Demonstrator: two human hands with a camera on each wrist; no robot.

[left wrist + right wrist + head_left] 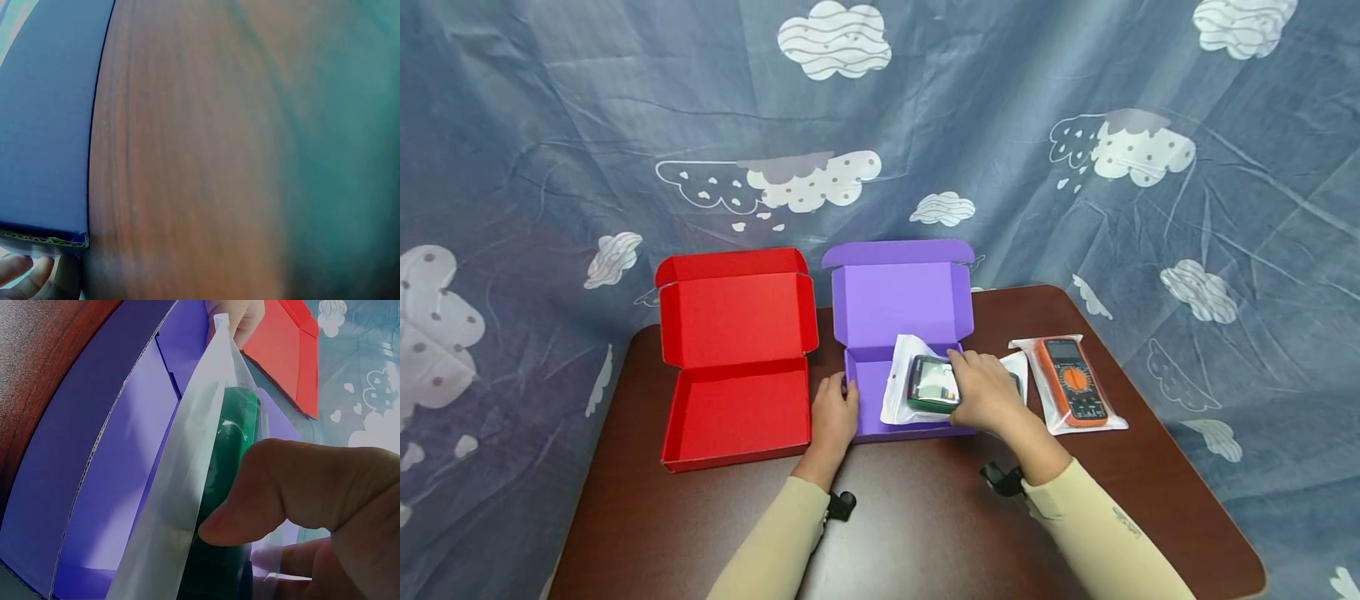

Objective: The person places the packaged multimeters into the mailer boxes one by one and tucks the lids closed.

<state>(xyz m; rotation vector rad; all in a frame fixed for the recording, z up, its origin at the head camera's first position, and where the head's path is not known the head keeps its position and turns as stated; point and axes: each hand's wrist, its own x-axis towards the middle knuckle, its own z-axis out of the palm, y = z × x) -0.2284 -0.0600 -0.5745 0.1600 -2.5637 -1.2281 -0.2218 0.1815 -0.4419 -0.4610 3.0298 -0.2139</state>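
Observation:
A purple cardboard box (898, 304) stands with its lid raised on the table. My left hand (835, 412) grips the box's left wall; its fingertips (39, 278) show below a cardboard edge in the left wrist view. Over the box, my right hand (988, 392) holds a plastic bag (892, 400) with a white back and clear front. Inside the bag is a green-cased device (234, 434) with a dark, shiny face. The right thumb (240, 522) presses on the device's side through the bag, and the bag stands tilted in the right wrist view. Part of the device is hidden behind the hand.
Left of the purple box, a red cardboard box (733, 321) stands with its lid up. To the right lies an orange multimeter (1075, 379) in a similar bag. Behind the brown table (917, 517) hangs a blue cloth (715, 100) with cloud prints.

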